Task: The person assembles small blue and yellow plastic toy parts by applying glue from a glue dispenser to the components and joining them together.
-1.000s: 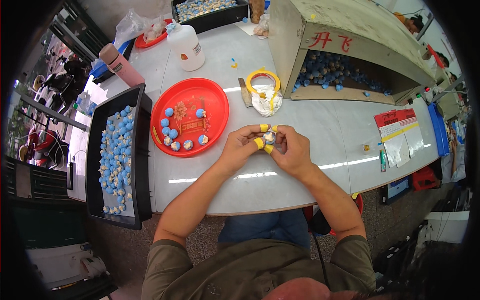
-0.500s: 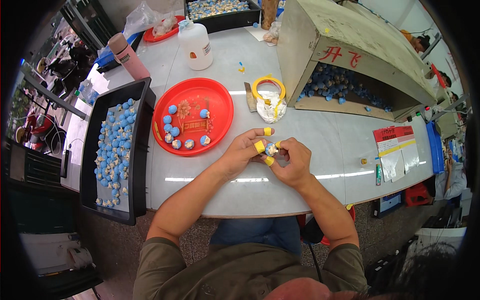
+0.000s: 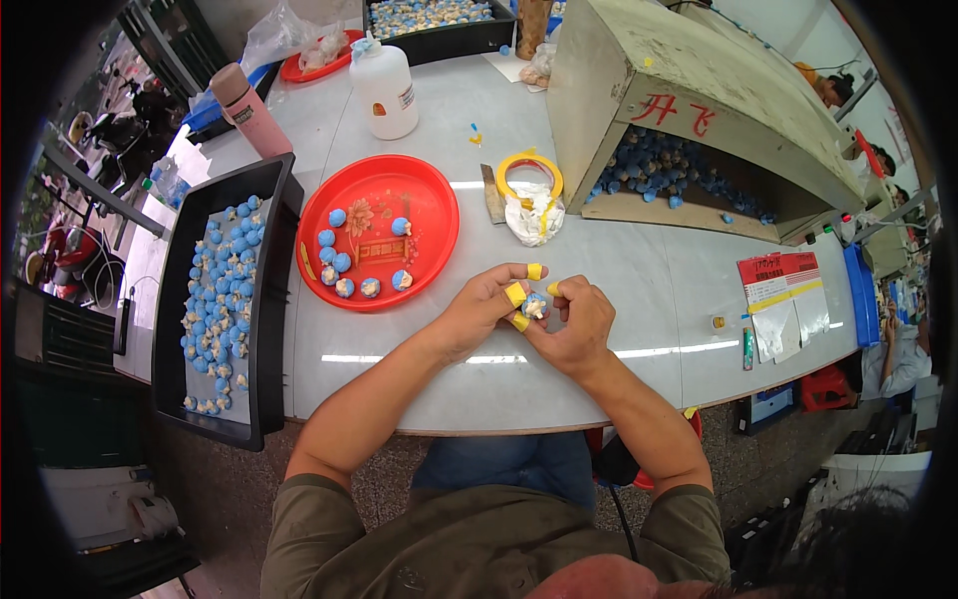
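L hand (image 3: 479,311) & R hand (image 3: 579,324) pinch rnd blue ball (image 3: 534,304), jagged & cream one side.

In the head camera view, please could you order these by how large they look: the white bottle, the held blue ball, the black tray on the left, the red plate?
Largest to smallest, as they look:
1. Black tray
2. Red plate
3. White bottle
4. Held blue ball

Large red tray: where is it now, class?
In the head view, the large red tray lies left of centre, between the nearer black bin and the yellow tape roll.
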